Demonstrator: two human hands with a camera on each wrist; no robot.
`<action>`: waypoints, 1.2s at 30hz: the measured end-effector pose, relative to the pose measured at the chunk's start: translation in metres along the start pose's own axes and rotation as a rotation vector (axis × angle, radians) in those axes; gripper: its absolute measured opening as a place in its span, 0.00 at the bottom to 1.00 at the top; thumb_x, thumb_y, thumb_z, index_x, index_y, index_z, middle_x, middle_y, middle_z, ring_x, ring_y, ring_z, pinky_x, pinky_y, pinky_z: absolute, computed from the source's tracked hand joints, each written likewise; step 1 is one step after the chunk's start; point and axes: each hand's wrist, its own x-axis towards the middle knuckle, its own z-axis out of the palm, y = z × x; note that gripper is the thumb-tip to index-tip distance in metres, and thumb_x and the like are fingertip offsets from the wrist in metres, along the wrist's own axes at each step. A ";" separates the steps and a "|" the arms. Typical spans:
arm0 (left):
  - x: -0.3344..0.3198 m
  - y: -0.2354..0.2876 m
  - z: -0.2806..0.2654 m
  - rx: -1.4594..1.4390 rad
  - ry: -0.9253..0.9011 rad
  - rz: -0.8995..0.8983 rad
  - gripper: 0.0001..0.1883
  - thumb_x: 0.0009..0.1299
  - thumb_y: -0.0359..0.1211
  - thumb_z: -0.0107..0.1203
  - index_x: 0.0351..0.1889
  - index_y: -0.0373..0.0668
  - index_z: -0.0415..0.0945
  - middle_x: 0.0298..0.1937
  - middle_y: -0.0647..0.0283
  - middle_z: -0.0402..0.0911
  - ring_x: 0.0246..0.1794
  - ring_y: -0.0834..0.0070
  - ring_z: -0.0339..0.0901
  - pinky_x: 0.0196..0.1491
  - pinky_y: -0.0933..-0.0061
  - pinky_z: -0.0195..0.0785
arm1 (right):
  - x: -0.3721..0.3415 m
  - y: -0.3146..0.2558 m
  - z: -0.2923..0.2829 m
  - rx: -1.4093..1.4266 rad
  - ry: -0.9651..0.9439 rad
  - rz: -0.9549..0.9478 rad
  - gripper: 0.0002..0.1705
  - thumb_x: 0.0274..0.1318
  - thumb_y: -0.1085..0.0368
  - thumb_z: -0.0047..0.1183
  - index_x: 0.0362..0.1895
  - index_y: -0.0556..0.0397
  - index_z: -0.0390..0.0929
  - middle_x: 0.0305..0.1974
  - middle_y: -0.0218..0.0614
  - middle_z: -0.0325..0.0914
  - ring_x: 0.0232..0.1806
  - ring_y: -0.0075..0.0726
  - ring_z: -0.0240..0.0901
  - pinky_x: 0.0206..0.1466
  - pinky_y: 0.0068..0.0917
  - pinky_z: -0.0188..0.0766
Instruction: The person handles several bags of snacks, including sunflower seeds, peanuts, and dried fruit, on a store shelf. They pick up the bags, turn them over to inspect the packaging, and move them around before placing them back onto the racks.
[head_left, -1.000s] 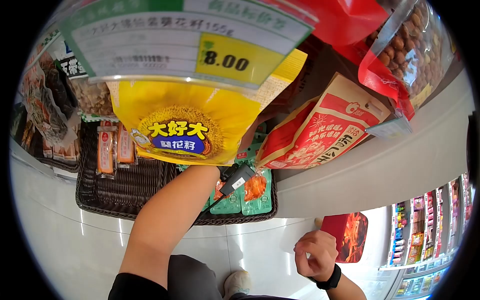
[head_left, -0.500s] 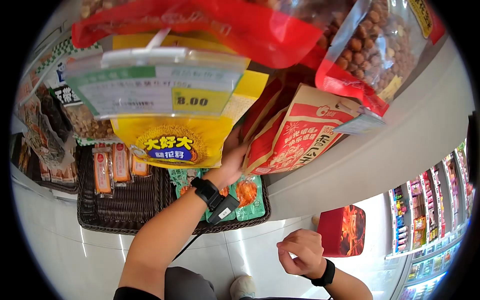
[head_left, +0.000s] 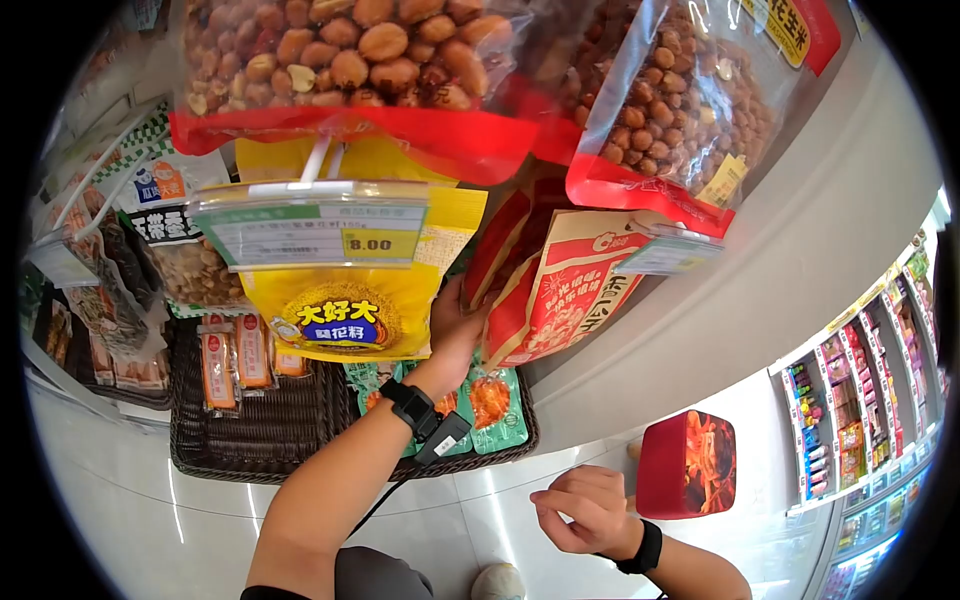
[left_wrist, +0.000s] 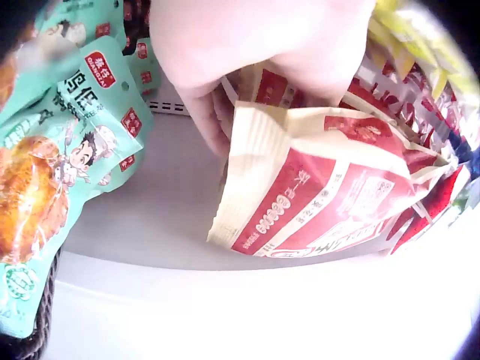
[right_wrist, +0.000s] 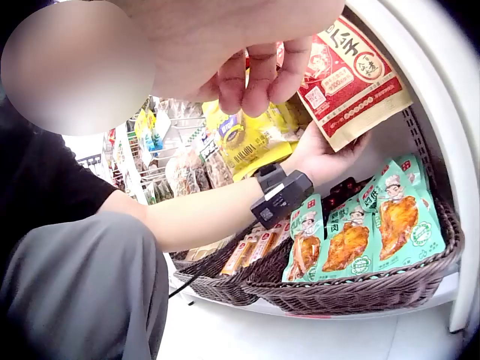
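My left hand (head_left: 455,335) reaches between a yellow bag of sunflower seeds (head_left: 345,318) and a red-and-tan bag of seeds (head_left: 570,290) hanging from the rack. In the left wrist view, the fingers (left_wrist: 214,124) curl round the lower end of the red-and-tan bag (left_wrist: 315,180). The right wrist view shows fingertips (right_wrist: 358,147) at that bag's bottom edge; part of the hand is hidden behind it. Away from the goods, my right hand (head_left: 585,510) hangs with loosely curled fingers and holds nothing.
Below the hanging bags, a dark wicker basket (head_left: 260,430) holds orange-packed snacks (head_left: 235,362) and green chicken packets (head_left: 495,410). Big peanut bags (head_left: 350,60) and a price tag (head_left: 320,235) hang above. A red stool-like box (head_left: 665,465) stands on the floor at right.
My left hand, hidden behind the yellow bag at first, now shows at the red-and-tan bag. The head view has shifted, bringing more of the peanut bags in. The right hand stays loosely curled.
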 end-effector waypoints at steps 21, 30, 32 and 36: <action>-0.017 0.011 0.004 0.043 0.041 -0.022 0.27 0.73 0.35 0.60 0.67 0.39 0.63 0.64 0.59 0.73 0.65 0.72 0.70 0.66 0.71 0.63 | 0.066 0.056 0.029 0.092 0.362 0.643 0.69 0.45 0.61 0.74 0.78 0.56 0.32 0.74 0.51 0.47 0.76 0.52 0.45 0.76 0.51 0.47; -0.016 0.010 -0.001 -0.090 0.062 -0.023 0.29 0.70 0.24 0.57 0.69 0.41 0.59 0.66 0.58 0.71 0.65 0.70 0.72 0.65 0.67 0.67 | 0.106 0.076 0.034 0.144 0.542 0.447 0.74 0.39 0.61 0.77 0.77 0.58 0.30 0.74 0.55 0.45 0.76 0.50 0.46 0.77 0.44 0.46; -0.017 0.013 0.001 -0.103 0.076 -0.050 0.29 0.71 0.25 0.57 0.69 0.41 0.59 0.67 0.58 0.70 0.65 0.70 0.71 0.65 0.67 0.67 | 0.105 0.079 0.035 0.026 0.547 0.495 0.73 0.40 0.61 0.77 0.77 0.58 0.30 0.72 0.54 0.47 0.74 0.49 0.48 0.76 0.45 0.49; -0.018 0.013 0.006 -0.102 0.056 0.010 0.28 0.74 0.34 0.58 0.68 0.40 0.60 0.62 0.57 0.71 0.60 0.72 0.72 0.62 0.69 0.67 | 0.110 0.076 0.037 0.069 0.610 0.535 0.73 0.36 0.59 0.78 0.75 0.65 0.35 0.72 0.57 0.46 0.75 0.53 0.45 0.76 0.43 0.46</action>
